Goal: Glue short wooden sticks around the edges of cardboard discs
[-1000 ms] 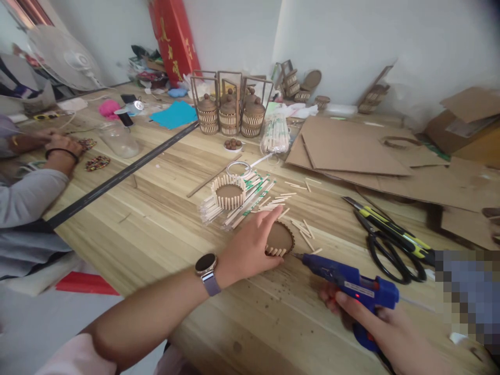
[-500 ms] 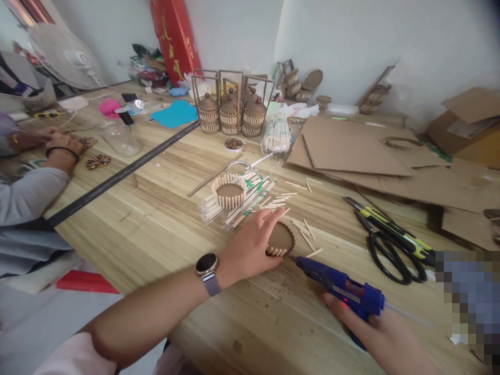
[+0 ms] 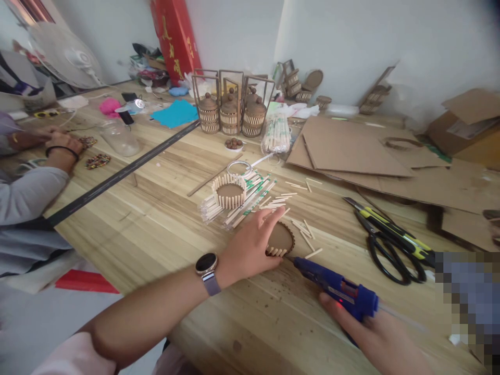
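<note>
My left hand, with a watch on the wrist, grips a round brown cardboard base by its left side. Short wooden sticks stand along the base's near edge; my fingers hide part of it. My right hand is wrapped round the handle of a blue glue gun, whose red light is lit. Its nozzle is at the near right edge of the base; whether it touches cannot be made out. Beyond my left hand, a finished-looking ring of upright sticks rests on wrapped sticks.
Loose cut sticks lie behind the base. Scissors and a yellow-black cutter lie at right, before cardboard sheets. Small lidded stick baskets stand at the back. Another person's hands work with beads at left.
The glue gun and my right hand have shifted slightly left, along the near edge of the base. My left hand and the base look unmoved.
</note>
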A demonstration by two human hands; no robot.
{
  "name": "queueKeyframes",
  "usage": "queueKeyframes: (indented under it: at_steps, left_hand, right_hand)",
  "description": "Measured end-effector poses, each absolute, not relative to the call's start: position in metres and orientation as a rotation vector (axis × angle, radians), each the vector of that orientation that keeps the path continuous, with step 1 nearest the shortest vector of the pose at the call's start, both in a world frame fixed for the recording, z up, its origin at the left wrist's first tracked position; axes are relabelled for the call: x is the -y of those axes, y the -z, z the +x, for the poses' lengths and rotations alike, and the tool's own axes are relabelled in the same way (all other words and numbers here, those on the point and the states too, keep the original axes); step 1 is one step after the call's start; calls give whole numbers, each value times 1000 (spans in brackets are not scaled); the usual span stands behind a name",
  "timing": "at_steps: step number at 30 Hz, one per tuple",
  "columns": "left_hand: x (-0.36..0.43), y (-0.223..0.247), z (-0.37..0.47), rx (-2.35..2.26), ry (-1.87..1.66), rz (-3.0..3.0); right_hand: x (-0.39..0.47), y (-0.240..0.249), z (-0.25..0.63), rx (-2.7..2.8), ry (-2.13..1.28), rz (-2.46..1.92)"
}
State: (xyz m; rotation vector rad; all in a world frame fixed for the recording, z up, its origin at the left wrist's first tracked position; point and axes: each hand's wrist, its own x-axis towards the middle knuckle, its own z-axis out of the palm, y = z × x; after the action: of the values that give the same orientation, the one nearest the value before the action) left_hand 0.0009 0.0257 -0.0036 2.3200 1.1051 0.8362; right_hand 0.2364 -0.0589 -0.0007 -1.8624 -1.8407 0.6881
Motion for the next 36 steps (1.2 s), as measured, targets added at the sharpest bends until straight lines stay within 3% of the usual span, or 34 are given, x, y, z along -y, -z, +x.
queueKeyframes:
  at_steps: [36]
  left_hand:
    - [-26, 3, 1, -1095, -829, 2295]
  right_hand:
    - [61, 7, 233, 1803, -676, -1729]
